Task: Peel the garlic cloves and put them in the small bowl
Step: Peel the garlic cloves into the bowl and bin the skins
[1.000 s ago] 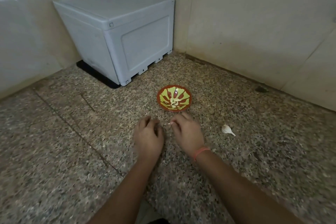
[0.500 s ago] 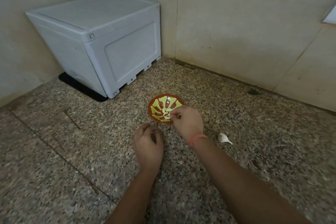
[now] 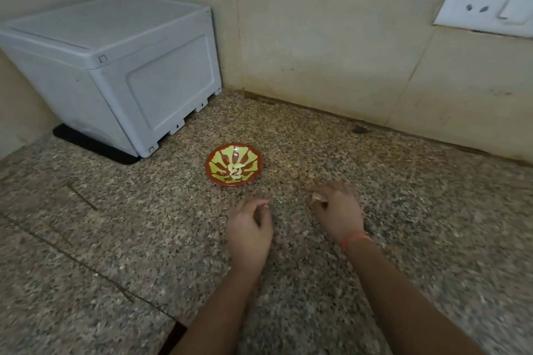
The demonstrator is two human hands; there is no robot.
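Risk of dropping pale bit short of bowl through a slack pinch. Too blurred to tell clove from skin; if skin, would foul peeled cloves already lying at bowl centre. Right hand: low over counter, right of bowl and apart from it, fingers curled, pinching that bit at fingertips. Left hand: near bowl's front, low on counter, loosely curled, gripping nothing visible.

Dim, flat indoor light spreads evenly over my speckled bench, leaving only faint, soft shadows. Motion blur smears my right hand and the frame's lower right edge. Wide-angle distortion skews the wall socket and bows the tile lines.
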